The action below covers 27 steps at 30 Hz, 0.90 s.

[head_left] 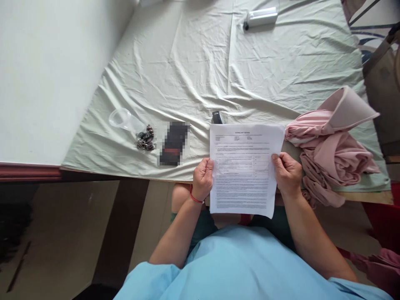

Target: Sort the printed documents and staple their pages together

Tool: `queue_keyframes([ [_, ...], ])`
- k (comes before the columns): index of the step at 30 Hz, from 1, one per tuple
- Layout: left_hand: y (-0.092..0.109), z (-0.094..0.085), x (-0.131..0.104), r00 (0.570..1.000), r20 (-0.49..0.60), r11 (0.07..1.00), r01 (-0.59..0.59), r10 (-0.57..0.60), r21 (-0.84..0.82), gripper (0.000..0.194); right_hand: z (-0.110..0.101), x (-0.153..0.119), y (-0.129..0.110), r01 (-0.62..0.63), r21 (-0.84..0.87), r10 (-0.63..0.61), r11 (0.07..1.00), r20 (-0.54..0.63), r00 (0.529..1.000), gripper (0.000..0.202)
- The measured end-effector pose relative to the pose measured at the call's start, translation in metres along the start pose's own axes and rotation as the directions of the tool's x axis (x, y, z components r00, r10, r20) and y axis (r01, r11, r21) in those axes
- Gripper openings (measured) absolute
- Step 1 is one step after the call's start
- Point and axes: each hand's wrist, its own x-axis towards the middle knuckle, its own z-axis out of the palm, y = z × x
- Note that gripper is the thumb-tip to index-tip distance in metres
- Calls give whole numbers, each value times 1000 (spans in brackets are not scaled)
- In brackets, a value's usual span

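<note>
White printed paper (242, 175), with a heading and several blocks of small text, is held upright over the table's front edge. My left hand (203, 178) pinches its left edge, and a red string circles that wrist. On the right edge, my right hand (288, 173) grips the paper between thumb and fingers. Just behind the top of the paper a small black object (216, 117) shows in part. Pink cloth (340, 150) lies bunched to the right of my right hand.
A light green cloth covers the table (200, 71). Left of the paper lie a blurred dark object (173, 143), a cluster of small dark metallic items (146, 137) and a clear plastic cup (123, 119). A silver bottle (261, 17) lies at the far side.
</note>
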Motion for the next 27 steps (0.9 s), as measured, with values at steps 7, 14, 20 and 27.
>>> queue_keyframes([
  [7,-6,-1,1,1000,22,999,-4,5,-44,42,1,2,4,12,52,-11,999,-8,1000,35],
  [14,14,-5,-20,986,169,973,-46,8,225,35,1,5,6,-20,155,36,988,-101,994,35],
  [20,12,-20,-52,979,186,951,26,-87,307,45,2,7,5,-9,180,32,984,-130,991,36],
  [27,-4,-15,-80,896,352,885,375,-269,-278,53,0,6,4,-11,83,17,996,-79,997,35],
])
